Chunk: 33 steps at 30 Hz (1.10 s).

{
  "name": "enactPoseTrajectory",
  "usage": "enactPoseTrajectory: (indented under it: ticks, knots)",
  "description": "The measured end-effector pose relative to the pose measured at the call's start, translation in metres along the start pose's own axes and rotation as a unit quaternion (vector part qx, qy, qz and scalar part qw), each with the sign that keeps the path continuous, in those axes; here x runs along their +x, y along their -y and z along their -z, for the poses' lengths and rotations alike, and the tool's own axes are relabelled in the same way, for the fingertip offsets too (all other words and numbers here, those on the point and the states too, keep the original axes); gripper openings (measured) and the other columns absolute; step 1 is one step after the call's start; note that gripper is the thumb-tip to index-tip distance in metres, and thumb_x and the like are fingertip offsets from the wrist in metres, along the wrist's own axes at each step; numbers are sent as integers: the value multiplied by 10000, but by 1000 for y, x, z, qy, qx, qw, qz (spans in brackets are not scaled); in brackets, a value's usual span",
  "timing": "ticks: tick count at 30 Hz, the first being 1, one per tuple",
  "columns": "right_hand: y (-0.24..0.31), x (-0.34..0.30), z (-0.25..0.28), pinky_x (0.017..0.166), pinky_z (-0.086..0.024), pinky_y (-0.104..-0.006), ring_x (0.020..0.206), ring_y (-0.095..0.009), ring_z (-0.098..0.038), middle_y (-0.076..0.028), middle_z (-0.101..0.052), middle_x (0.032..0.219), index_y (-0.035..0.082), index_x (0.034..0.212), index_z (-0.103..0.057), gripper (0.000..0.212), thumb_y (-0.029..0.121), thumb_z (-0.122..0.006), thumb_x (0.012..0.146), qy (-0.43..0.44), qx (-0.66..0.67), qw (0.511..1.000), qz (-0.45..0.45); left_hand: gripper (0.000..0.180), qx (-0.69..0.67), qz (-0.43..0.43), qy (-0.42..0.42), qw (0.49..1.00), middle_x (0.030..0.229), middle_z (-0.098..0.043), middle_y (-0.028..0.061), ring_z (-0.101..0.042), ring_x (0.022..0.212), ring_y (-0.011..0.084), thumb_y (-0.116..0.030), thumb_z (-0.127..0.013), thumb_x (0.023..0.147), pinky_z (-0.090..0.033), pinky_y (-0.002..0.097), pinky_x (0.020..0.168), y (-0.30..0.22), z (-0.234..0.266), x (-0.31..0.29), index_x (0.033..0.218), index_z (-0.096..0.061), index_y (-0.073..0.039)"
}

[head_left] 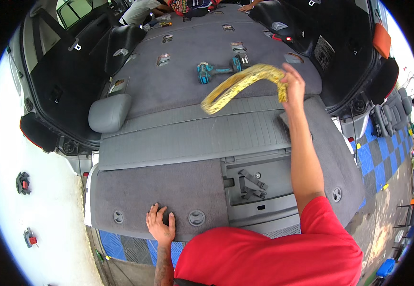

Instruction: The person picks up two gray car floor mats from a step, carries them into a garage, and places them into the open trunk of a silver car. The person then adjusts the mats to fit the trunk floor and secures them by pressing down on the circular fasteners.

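My right hand [293, 88] is raised over the cargo floor of a vehicle, closed on one end of a yellow mottled strip [233, 89]. The strip arches to the left in a bent loop; its material is hard to make out. Behind it a teal and black cordless power tool [219, 70] lies on its side on the grey carpet [188, 47]. My left hand [161, 224] rests near the front edge of the carpeted panel [164, 190], fingers apart. A dark patch shows between its fingers and thumb; I cannot tell what it is.
An open storage recess [235, 205] holds black straps [253, 185]. A grey headrest [109, 113] sits at left. Far off, a person's patterned clothing [192, 6] and a hand [248, 5] show. Removed seats [392, 112] stand on blue and grey floor tiles [376, 155] at right.
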State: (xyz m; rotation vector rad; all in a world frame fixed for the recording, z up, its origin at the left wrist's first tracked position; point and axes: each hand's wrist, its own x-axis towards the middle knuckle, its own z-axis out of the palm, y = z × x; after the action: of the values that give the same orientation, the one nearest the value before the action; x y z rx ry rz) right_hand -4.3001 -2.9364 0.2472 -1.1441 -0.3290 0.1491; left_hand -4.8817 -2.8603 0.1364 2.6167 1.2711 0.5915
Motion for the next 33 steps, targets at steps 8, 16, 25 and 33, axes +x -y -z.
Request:
enactPoseTrajectory:
  ticks: [8,16,25,33]
  knots:
    - [29,11,57,876,-531,-295,1015,-215,-660,-157,-664,1183,-101,1280,-593,495,-91,-551,787,-241,-29,938,246,349,2,-3,-4,1000,1340,-589,152,-504,1307,367,-288,-679,860,-314,541,1137,0,-1,-1,1143,-677,-84]
    - [23,35,90,933,-496,-360,1097,-281,-622,-239,-608,1253,-80,1397,-459,785,266,-839,802,-159,-333,908,198,335,0,-4,-4,1000,1344,-584,155,-505,1302,374,-286,-668,870,-314,550,1131,-1,1,0,1139,-678,-86]
    - [18,-165,221,842,-556,-485,1042,-312,-670,-193,-674,1175,16,1212,-599,558,498,-637,933,-22,-70,951,-302,314,7,-20,-17,1000,1339,-590,160,-513,1289,386,-252,-672,874,-327,553,1121,4,-5,-1,1131,-678,-72]
    - [-37,-256,228,1112,-382,-552,1336,-376,-446,-227,-420,1455,51,1526,-241,1018,603,-732,824,-279,291,889,-220,360,-10,-23,0,1000,1344,-583,175,-499,1296,390,-303,-660,878,-304,548,1131,5,-1,0,1152,-667,-70]
